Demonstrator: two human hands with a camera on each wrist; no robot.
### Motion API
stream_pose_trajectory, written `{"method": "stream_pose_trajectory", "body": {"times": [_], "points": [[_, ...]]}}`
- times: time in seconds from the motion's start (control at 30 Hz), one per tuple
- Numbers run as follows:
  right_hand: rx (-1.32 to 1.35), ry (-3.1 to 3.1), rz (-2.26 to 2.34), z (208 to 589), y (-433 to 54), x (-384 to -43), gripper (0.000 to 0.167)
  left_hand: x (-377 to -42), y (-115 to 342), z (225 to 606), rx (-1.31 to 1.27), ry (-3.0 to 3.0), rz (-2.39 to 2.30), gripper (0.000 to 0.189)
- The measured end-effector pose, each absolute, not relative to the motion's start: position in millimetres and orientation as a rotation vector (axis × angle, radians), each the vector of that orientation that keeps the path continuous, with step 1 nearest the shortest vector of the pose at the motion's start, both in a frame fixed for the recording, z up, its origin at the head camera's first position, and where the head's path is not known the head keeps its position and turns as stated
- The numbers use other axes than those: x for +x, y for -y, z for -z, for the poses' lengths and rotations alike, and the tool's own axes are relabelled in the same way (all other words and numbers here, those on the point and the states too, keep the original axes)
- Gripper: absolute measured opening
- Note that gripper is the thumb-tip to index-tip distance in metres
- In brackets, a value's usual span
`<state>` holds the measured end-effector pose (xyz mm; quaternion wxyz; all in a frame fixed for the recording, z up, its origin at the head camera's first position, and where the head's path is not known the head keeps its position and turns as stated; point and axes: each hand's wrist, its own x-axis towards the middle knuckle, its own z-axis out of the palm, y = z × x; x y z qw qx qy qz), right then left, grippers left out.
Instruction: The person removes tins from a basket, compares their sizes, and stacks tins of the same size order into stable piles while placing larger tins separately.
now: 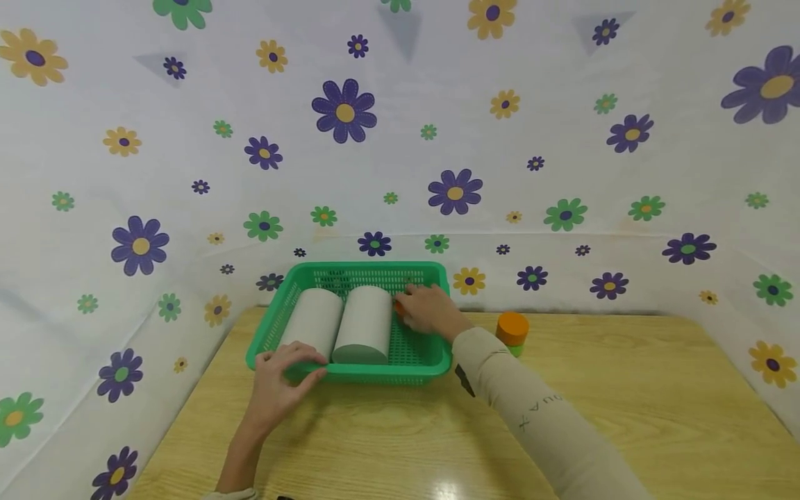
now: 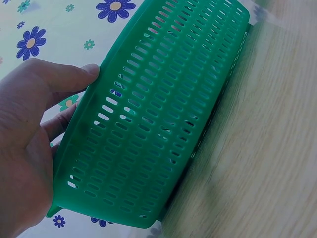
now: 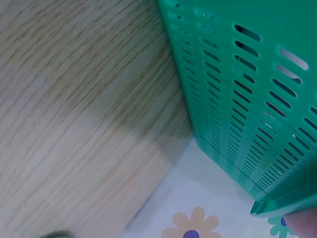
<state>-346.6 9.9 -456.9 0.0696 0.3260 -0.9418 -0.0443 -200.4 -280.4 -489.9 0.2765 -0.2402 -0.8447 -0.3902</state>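
A green plastic basket (image 1: 387, 370) with slotted walls stands on the table and holds two white rolls, the left roll (image 1: 312, 319) and the right roll (image 1: 364, 323), lying side by side. My left hand (image 1: 278, 382) grips the near rim at the left; in the left wrist view the thumb (image 2: 89, 70) lies on the outer side, with fingers behind the rim. Inside the basket, my right hand (image 1: 428, 309) holds a small orange object (image 1: 398, 305) beside the right roll. Fingers hide most of that object, so its kind cannot be told.
To the right of the basket, an orange-topped, green-bottomed small container (image 1: 512, 330) stands on the wooden table (image 1: 625, 389), close to the right sleeve. White flowered cloth (image 1: 400, 153) hangs behind the table and on both sides.
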Motion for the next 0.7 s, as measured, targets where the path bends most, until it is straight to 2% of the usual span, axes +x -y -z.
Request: {"method": "stream_pose_trajectory", "body": {"times": [0.33, 0.7], "points": [[0.962, 2.784, -0.307, 457, -15, -348, 0.049, -201, 280, 491, -0.649, 2.267, 1.049, 0.027], [0.952, 2.607, -0.652, 464, -21, -349, 0.042, -201, 281, 493, -0.653, 2.270, 1.056, 0.024]]}}
